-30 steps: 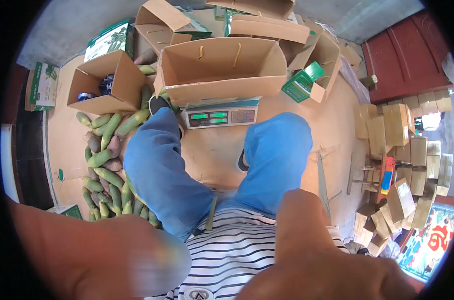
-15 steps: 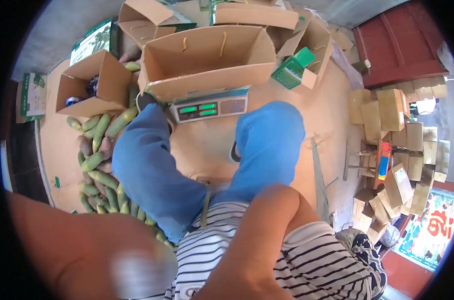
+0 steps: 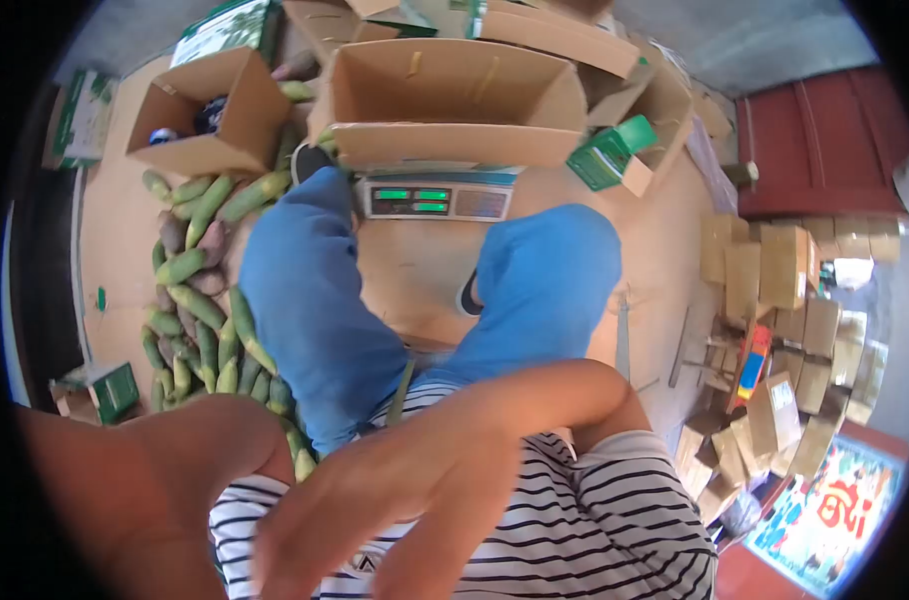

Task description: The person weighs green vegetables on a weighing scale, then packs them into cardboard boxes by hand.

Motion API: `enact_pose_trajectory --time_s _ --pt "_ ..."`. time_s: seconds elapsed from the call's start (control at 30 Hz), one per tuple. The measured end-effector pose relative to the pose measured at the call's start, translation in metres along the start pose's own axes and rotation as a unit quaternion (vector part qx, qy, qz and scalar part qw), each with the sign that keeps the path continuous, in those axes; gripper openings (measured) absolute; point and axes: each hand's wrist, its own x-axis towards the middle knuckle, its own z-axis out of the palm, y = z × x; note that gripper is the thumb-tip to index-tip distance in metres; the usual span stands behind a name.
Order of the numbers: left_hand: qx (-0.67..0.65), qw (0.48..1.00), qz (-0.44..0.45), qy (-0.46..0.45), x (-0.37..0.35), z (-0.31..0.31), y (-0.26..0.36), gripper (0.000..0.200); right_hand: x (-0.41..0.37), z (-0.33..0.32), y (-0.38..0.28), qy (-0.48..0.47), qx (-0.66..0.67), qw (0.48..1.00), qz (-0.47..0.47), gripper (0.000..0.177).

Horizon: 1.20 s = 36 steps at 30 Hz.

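My right hand (image 3: 395,490) is in front of my striped shirt (image 3: 545,520), blurred. Its fingers point down and to the left, loosely apart, with nothing visible in them. The bent left arm (image 3: 175,450) fills the lower left, its hand out of sight. Beyond my knees stands a digital scale (image 3: 440,198) with green lit displays. An open cardboard box (image 3: 465,145) with cord handles sits on or just behind it; the contact is hidden. Left of my legs lies a heap of long green vegetables (image 3: 207,310), some reddish, resembling radishes.
An open carton (image 3: 200,150) holding dark items stands at the upper left. A green box (image 3: 605,160) and more cartons are behind the scale. Many small cartons (image 3: 785,265) are stacked on the right, near a red door (image 3: 825,140). Another green box (image 3: 110,392) lies at the left.
My right hand has come into view before my chest, its forearm swinging up and across. The left arm has drawn back from the camera. The view has shifted slightly.
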Motion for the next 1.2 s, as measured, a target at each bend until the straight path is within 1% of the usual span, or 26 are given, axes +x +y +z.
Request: enact_pose_trajectory --time_s 0.03,0.07,0.13,0.2,0.23,0.27,0.3,0.37,0.4,0.47,0.5,0.53,0.57,0.6,0.63,0.7,0.73,0.77,0.83,0.87,0.97,1.0,1.1,1.13,1.17,1.2 --pt "0.010 1.000 0.001 0.001 0.001 -0.002 0.002 0.026 -0.012 -0.008 -0.009 0.000 0.017 0.998 0.059 0.046" --pt "0.015 1.000 0.001 -0.001 0.002 -0.004 0.004 0.026 -0.025 -0.016 -0.021 0.003 0.041 0.988 0.150 0.051" --pt "0.028 1.000 0.008 0.002 0.000 -0.011 0.009 0.026 -0.045 -0.023 -0.034 0.088 -0.122 0.969 0.196 0.045" --pt "0.051 0.999 0.010 0.014 0.001 -0.021 0.016 0.026 -0.055 -0.033 -0.056 0.156 -0.253 0.917 0.266 0.041" --pt "0.069 0.997 0.009 0.022 0.002 -0.028 0.018 0.026 -0.056 -0.039 -0.068 0.189 -0.301 0.885 0.302 0.039" --pt "0.090 0.995 0.010 0.028 0.003 -0.037 0.018 0.026 -0.055 -0.043 -0.082 0.260 -0.286 0.855 0.346 0.037" --pt "0.121 0.992 0.007 0.040 0.001 -0.047 0.016 0.026 -0.059 -0.052 -0.085 0.280 -0.390 0.811 0.335 0.036" --pt "0.210 0.974 -0.037 0.074 -0.013 -0.068 0.003 0.026 -0.067 -0.070 -0.085 0.362 -0.506 0.703 0.344 0.036" --pt "0.270 0.955 -0.083 0.094 -0.029 -0.081 -0.011 0.026 -0.068 -0.080 -0.087 0.357 -0.562 0.652 0.363 0.035" --pt "0.408 0.880 -0.220 0.106 -0.078 -0.113 -0.044 0.026 -0.071 -0.097 -0.087 0.315 -0.646 0.562 0.409 0.034" --pt "0.504 0.808 -0.290 0.099 -0.113 -0.127 -0.060 0.024 -0.074 -0.105 -0.085 0.277 -0.680 0.531 0.424 0.033" --pt "0.555 0.748 -0.363 0.037 -0.153 -0.152 -0.063 0.023 -0.077 -0.114 -0.083 0.239 -0.712 0.495 0.437 0.033" --pt "0.563 0.696 -0.445 -0.001 -0.183 -0.163 -0.061 0.023 -0.079 -0.122 -0.081 0.200 -0.742 0.456 0.448 0.032" --pt "0.577 0.633 -0.514 -0.045 -0.225 -0.182 -0.058 0.025 -0.081 -0.132 -0.077 0.192 -0.755 0.436 0.451 0.030" --pt "0.584 0.563 -0.578 -0.087 -0.269 -0.201 -0.052 0.027 -0.084 -0.142 -0.073 0.212 -0.740 0.458 0.444 0.030" --pt "0.601 0.442 -0.650 -0.143 -0.340 -0.215 -0.037 0.034 -0.093 -0.163 -0.063 0.251 -0.710 0.501 0.427 0.029" --pt "0.574 0.410 -0.696 -0.134 -0.375 -0.222 -0.030 0.036 -0.103 -0.175 -0.056 0.266 -0.699 0.523 0.409 0.028" --pt "0.544 0.378 -0.739 -0.125 -0.406 -0.227 -0.024 0.038 -0.112 -0.183 -0.051 0.246 -0.713 0.504 0.421 0.029" --pt "0.490 0.366 -0.785 -0.104 -0.451 -0.229 -0.015 0.038 -0.126 -0.190 -0.043 0.212 -0.737 0.461 0.447 0.029" --pt "0.478 0.340 -0.804 -0.098 -0.460 -0.224 -0.018 0.039 -0.127 -0.190 -0.041 0.166 -0.766 0.419 0.457 0.029" --pt "0.533 0.394 -0.743 -0.100 -0.501 -0.221 -0.028 0.044 -0.126 -0.190 -0.036 0.171 -0.743 0.433 0.480 0.031" --pt "0.540 0.381 -0.744 -0.099 -0.495 -0.216 -0.036 0.054 -0.129 -0.191 -0.035 0.149 -0.748 0.428 0.485 0.031" --pt "0.575 0.412 -0.700 -0.096 -0.510 -0.218 -0.053 0.059 -0.140 -0.196 -0.028 0.098 -0.754 0.407 0.507 0.035" --pt "0.515 0.362 -0.774 -0.065 -0.508 -0.220 -0.061 0.063 -0.142 -0.198 -0.026 0.089 -0.751 0.396 0.521 0.037" --pt "0.511 0.323 -0.793 -0.073 -0.506 -0.221 -0.068 0.063 -0.146 -0.200 -0.024 0.081 -0.748 0.385 0.535 0.039" --pt "0.506 0.282 -0.811 -0.080 -0.493 -0.220 -0.077 0.062 -0.150 -0.205 -0.022 0.082 -0.762 0.408 0.496 0.036"
